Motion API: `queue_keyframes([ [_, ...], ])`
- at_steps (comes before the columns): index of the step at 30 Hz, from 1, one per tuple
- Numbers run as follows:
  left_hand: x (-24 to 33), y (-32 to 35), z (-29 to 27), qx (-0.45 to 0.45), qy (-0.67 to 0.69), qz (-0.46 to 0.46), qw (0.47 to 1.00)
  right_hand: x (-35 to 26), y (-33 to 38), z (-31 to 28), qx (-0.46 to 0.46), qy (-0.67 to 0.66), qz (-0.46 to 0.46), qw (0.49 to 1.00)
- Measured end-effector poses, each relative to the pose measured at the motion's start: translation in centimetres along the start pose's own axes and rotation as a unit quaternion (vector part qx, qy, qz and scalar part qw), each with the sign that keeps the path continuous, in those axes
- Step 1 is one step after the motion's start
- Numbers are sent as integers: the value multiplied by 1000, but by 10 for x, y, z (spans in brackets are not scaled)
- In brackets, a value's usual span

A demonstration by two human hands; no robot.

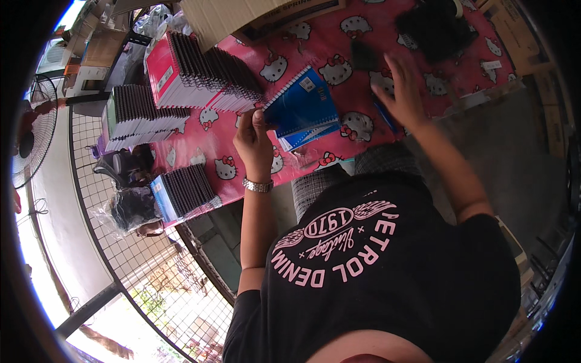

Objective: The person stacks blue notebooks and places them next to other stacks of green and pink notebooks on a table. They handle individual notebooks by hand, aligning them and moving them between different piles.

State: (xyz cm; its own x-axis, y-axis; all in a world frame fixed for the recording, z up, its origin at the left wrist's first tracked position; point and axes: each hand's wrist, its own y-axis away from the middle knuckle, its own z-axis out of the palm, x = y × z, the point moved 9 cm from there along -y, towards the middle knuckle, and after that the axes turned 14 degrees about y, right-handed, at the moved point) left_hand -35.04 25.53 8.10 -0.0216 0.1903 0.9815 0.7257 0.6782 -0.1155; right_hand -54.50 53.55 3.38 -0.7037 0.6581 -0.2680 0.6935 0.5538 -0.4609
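Observation:
A blue spiral notebook (305,109) with a white label lies at a slant on the table in front of me, its white spiral along the upper left edge. Under its near end, more blue-and-white covers show. My left hand (253,139), with a metal watch on the wrist, is closed at the notebook's left edge, thumb and fingers pinched on its corner. To the right of the notebook, my right hand (401,94) is held over the table with fingers stretched and apart, slightly blurred, holding nothing. A blue pen (385,116) lies beneath it, and a small dark green pad (364,55) lies beyond its fingertips.
Stacks of red (200,72), green-edged (142,118) and blue (183,192) spiral notebooks line the table's left side. An open cardboard box (266,21) stands at the far edge. Dark cloth (436,30) lies far right on the pink patterned tablecloth (227,169). A fan (33,133) stands left.

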Motion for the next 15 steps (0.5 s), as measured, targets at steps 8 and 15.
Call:
queue_keyframes([
  [8,2,-7,8,-25,-43,27,998,-27,56,-4,-127,-58,46,989],
  [15,16,2,14,45,68,91,993,-146,-13,-64,-44,-257,-104,960],
])
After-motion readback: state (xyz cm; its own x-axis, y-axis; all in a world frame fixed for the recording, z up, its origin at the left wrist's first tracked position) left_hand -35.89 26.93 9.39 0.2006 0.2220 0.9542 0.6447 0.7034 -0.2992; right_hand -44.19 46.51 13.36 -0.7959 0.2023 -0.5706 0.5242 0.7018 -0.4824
